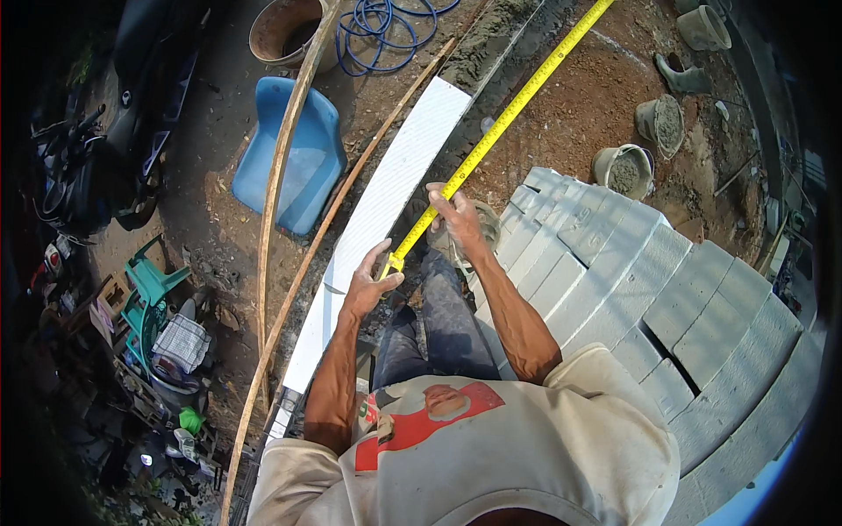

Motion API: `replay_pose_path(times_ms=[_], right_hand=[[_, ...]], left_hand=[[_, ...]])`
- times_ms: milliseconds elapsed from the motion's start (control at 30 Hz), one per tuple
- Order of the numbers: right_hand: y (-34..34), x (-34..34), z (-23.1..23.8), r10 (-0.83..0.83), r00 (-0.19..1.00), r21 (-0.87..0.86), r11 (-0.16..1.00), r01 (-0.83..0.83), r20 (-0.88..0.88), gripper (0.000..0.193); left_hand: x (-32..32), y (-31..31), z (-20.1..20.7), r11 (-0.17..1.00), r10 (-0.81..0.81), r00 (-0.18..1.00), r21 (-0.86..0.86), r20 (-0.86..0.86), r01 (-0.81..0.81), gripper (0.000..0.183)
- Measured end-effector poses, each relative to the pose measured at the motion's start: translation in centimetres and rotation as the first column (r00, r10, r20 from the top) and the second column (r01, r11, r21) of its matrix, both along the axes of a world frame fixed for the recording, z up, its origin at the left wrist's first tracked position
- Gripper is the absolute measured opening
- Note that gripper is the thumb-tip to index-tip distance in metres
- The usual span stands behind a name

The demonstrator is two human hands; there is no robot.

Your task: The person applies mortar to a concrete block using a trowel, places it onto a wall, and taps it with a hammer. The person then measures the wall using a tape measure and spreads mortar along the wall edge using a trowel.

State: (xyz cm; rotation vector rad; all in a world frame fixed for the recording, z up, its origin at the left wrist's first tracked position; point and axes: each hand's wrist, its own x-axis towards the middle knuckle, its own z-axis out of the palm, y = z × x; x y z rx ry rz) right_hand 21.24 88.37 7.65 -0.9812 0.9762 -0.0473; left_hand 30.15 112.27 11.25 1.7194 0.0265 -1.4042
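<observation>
left hand (pixel 370 287) pinches the lower end of the yellow measuring tape (pixel 504 124) between thumb and fingers; right hand (pixel 455 216) is closed around the blade a little farther up, with the thumb and fingers at its two edges. the tape is in front of the body, above the legs, and its blade goes out toward one o'clock. two holding places are probably chosen so that the thin, slightly curved metal does not fold or twist.

taking the hands as centre of the clock, a long white board (pixel 386 206) lies just beside them at nine o'clock, almost parallel to the blade, maybe so that both can be compared easily. its face is flat, with fine slanting lines. at ten o'clock come a narrow, bent wooden strip (pixel 277 167) and a smooth blue plastic chair (pixel 309 167). toward twelve o'clock lies a loosely coiled blue hose (pixel 379 33). between three and four o'clock, pale grey blocks (pixel 605 289), rectangular and rough, are stacked closely, perhaps to be within reach. at two o'clock, buckets (pixel 647 123) with grainy grey mortar stand on reddish, crumbly soil (pixel 561 123).
</observation>
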Motion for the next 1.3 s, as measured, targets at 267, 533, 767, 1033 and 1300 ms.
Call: replay_pose_path(times_ms=[267, 533, 767, 1033, 1300], right_hand=[[8.6, -2.5, -0.6, 0.283, 0.955, 0.110, 0.956, -0.273, -0.086, 0.042], [14.4, -2.7, -1.3, 0.234, 0.968, 0.216, 0.953, -0.210, -0.091, 0.033], [15.8, -0.8, -3.0, -0.094, 0.971, 0.480, 0.856, 0.193, -0.221, 0.029], [13.4, -9.8, -3.1, 0.028, 0.965, 0.254, 0.966, 0.040, -0.261, 0.024], [15.9, -22.2, -1.9, 0.029, 0.866, 0.153, 0.987, 0.055, -0.500, 0.021]], left_hand=[[-2.6, 4.4, 0.3, 1.000, 0.005, 0.996, 0.005, 0.090, -0.005, 0.105], [-2.8, 6.9, 0.3, 0.997, -0.033, 0.973, 0.076, 0.228, 0.016, 0.114], [-0.5, 5.6, -1.1, 0.943, -0.240, 0.828, 0.323, 0.507, 0.076, 0.115], [3.9, 0.7, -2.4, 0.907, -0.387, 0.611, 0.403, 0.691, 0.119, 0.116], [6.0, -5.3, -6.4, 0.905, -0.411, 0.336, 0.334, 0.848, 0.265, 0.117]])
